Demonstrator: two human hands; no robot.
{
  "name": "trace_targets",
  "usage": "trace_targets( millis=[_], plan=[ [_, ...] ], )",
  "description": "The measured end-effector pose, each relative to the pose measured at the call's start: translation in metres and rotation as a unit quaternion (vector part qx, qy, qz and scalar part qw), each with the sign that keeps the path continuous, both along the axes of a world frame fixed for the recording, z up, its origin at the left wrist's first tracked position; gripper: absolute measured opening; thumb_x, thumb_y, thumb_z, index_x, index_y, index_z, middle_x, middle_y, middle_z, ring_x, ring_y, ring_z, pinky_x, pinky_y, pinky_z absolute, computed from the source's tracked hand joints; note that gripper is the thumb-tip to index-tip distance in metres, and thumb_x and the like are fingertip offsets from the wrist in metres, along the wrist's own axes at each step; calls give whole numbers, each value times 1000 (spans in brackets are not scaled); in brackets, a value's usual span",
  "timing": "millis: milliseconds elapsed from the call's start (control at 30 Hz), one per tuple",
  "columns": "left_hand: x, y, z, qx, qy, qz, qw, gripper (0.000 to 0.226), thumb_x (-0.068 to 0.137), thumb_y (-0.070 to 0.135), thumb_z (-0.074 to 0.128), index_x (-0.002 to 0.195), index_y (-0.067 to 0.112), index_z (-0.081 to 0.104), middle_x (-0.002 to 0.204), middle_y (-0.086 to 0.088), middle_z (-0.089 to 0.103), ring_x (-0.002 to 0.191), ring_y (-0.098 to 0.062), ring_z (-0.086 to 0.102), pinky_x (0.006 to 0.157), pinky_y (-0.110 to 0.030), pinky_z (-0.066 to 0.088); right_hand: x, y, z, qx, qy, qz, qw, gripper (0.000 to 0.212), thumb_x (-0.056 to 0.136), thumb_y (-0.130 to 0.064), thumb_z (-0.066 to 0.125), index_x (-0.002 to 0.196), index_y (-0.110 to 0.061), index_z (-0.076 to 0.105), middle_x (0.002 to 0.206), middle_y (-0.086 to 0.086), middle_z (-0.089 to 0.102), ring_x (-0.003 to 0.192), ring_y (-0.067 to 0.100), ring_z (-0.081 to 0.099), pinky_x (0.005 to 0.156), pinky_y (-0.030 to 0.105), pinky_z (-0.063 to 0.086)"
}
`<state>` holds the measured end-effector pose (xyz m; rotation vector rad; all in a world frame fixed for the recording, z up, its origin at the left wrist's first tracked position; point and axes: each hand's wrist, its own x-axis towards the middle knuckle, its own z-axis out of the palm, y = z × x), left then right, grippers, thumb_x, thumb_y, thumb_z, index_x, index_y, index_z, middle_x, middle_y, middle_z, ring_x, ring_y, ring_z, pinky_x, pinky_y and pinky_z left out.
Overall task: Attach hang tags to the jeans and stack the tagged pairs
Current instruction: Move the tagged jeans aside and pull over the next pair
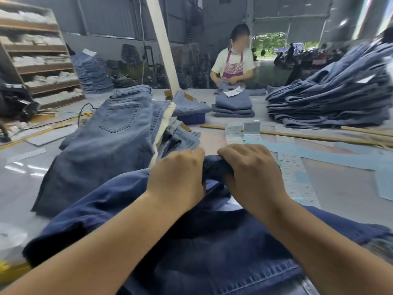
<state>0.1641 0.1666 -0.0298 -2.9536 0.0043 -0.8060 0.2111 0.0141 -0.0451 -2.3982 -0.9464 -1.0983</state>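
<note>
Left hand (pixel 177 177): curled, gripping dark jeans (pixel 191 248) at top fold.
Right hand (pixel 253 175): pinching same fold, just beside.

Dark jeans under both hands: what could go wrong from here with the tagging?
1. Both hands, left hand and right hand, grip a bunched fold of the dark jeans, which hides the spot being worked; a tag could end up misplaced.
2. The label strips lie loose right beside the right hand; dragging the denim could sweep them out of order.
3. The lighter jeans pile at left looks uneven, so pairs stacked there may slide.
</note>
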Motion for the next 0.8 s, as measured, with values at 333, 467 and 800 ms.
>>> trace_targets(
  millis=[333,467,800],
  plan=[
    [30,84,11,-300,-158,64,938,17,89,24,58,76,13,54,74,-18,60,81,-46,56,62,-38,34,32,-16,-26,29,279,-157,947,45,86,-38,67,120,-11,56,119,9,57,110,33,52,91,43,45],
    [26,77,-11,-309,-151,69,937,23,91,26,60,72,18,49,70,-11,57,79,-44,56,61,-37,33,46,5,-46,-96,408,-170,892,18,88,-32,57,96,-16,57,106,7,59,105,32,56,77,35,40],
    [26,81,-30,-369,-164,86,911,33,89,22,62,62,17,42,55,5,47,62,-32,43,56,-37,28,78,27,-67,-147,456,-152,864,28,92,-14,50,118,-11,59,122,12,60,112,34,58,94,38,46]
  ],
)
